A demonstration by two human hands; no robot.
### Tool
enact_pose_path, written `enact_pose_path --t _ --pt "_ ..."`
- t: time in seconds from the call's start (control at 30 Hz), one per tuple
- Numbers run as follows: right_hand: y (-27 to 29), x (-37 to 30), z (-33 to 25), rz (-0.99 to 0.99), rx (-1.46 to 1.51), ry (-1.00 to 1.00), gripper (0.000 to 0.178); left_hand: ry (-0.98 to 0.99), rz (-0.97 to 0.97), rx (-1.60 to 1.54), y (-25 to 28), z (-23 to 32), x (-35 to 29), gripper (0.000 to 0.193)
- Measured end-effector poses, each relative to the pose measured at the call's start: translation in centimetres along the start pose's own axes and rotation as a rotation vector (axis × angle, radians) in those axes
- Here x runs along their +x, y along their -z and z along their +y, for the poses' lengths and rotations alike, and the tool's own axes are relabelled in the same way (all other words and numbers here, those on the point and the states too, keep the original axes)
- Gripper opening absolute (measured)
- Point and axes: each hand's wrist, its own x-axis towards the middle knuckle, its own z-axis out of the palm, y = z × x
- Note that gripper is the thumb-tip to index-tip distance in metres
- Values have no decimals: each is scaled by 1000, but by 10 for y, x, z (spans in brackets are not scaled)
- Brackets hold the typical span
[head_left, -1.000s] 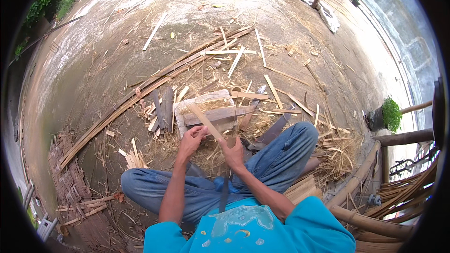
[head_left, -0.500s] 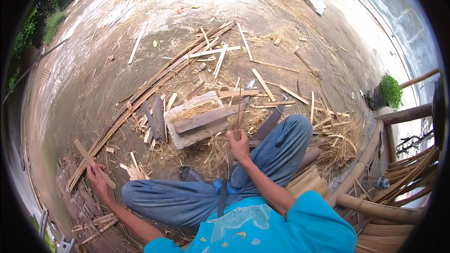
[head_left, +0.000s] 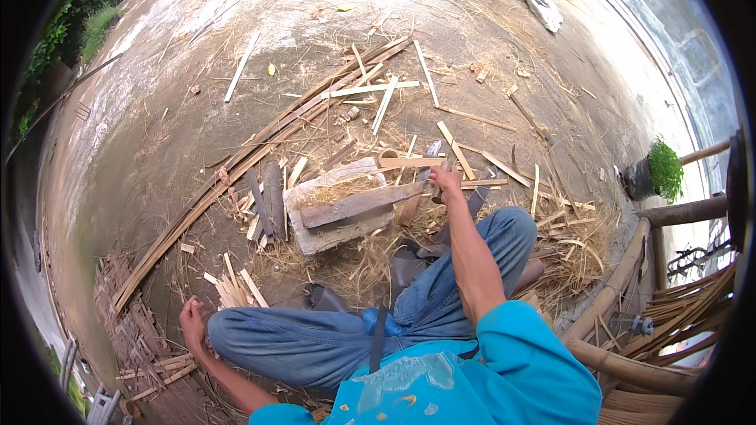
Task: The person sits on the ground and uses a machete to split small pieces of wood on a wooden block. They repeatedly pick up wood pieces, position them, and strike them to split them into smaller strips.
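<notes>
Low beside my left knee, my left hand (head_left: 193, 319) is empty, its fingers loosely bent and apart from the thumb. Just by it is a small pile of split pale strips (head_left: 233, 290) on the ground. My right hand (head_left: 446, 179) reaches ahead of my right knee, closed round what looks like the brown handle of a knife (head_left: 437, 195); its blade is hard to make out. Left of that hand a dark wooden board (head_left: 362, 204) lies slanted across a pale block (head_left: 315, 242) littered with shavings. A flat pale strip (head_left: 411, 163) lies behind the board.
Long brown split poles (head_left: 264, 142) run along the left. Loose strips (head_left: 383, 106) and straw-like shavings (head_left: 579, 248) cover the ground. A potted green plant (head_left: 664, 169) stands at right, near a bamboo frame (head_left: 606, 287) and bundled thin rods (head_left: 701, 307).
My left hand has let go of the flat strip and moved toward my knee; one more strip lies by the pile. My right hand has moved forward and right, away from my lap.
</notes>
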Motion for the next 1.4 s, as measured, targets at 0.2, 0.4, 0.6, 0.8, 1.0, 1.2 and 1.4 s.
enact_pose_path --t 0.2,0.4,0.6,0.8,1.0,1.2,1.4 --pt "-13 67 18 -5 -227 -31 55 -270 126 143 -44 209 -67 46" --pt "-43 74 14 247 -384 -72 55 -367 -183 92 -158 256 -67 41" --pt "-25 98 33 110 -193 -173 36 -391 -464 382 -204 234 -56 39" --pt "-39 58 -16 249 114 283 37 -432 -396 375 -202 220 -58 36" --pt "-31 -32 -114 -45 -47 617 35 -520 -394 190 -221 239 -73 36" --pt "-62 -183 -103 -690 -221 552 31 -405 -617 -308 -255 247 -77 44" --pt "-92 -260 -48 -909 -336 532 29 -256 -741 -650 -245 246 -79 37"
